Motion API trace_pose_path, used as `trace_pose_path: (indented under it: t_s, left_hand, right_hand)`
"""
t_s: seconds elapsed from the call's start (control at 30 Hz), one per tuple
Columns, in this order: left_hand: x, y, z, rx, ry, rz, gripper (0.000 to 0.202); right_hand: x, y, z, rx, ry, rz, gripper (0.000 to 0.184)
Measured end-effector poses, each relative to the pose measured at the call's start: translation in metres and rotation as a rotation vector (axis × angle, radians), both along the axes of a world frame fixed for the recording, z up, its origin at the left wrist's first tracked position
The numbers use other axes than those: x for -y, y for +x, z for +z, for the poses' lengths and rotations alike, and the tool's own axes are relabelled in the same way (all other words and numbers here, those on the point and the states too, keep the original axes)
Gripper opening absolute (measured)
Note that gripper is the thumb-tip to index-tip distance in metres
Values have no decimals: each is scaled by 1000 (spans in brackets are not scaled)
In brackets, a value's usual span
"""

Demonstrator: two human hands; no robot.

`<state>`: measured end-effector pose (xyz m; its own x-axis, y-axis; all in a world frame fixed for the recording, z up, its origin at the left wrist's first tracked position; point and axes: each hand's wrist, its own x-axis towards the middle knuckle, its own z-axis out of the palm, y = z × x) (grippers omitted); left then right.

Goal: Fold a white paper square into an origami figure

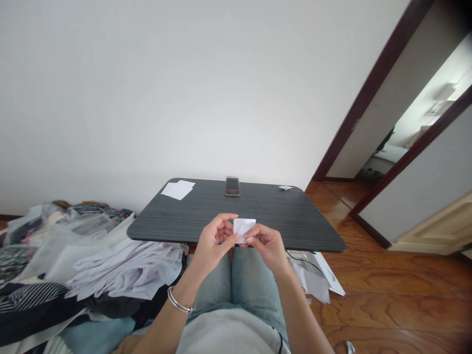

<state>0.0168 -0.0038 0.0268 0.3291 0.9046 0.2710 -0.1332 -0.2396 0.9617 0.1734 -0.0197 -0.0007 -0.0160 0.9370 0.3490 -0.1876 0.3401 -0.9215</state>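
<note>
A small folded square of white paper (243, 226) is held up between my hands, above the near edge of the dark table (206, 211). My left hand (217, 235) grips its left side, thumb at the lower corner and index finger at the upper one. With thumb and fingers, my right hand (266, 241) pinches the lower right corner. Loose white paper sheets (178, 189) lie at the table's far left. A small folded white paper piece (285, 187) rests near the far right corner.
A phone (232, 186) lies by the table's back edge against the wall. Clothes and plastic bags (73, 246) are heaped to the left. Papers and a cable (313, 273) are under the table's right side, on the wooden floor (391, 290). A doorway (379, 147) opens at right.
</note>
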Motion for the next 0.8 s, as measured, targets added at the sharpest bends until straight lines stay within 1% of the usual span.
trace_pose_path:
  t_s: [0.1,0.23,0.43,0.6,0.67,0.77,0.8]
  left_hand:
    - [1,-1,1,-12,-33,-28,46]
    - [0,-1,1,-8,-61,-12,47]
    - [-2,-1,0,-4,-63,-12,47]
    - [-4,0,-3,20,-91,-14,52]
    - [-4,1,-5,37,-73,-11,47]
    - [-4,2,-7,7,-24,-9,25]
    - [-4,2,-7,-11,-14,-1,21]
  right_hand:
    - [0,-1,-1,-17,13,-16,18]
    - [-1,-4,-1,-31,6,-23,16]
    - [-2,-7,-3,-61,-31,-92,24]
    - [-4,-8,-5,-55,-40,-156,25]
    - [-5,-8,-4,-43,-34,-171,25]
    - [-5,-7,-3,-37,-31,-174,23]
    - [-5,-7,-2,-38,-32,-173,23]
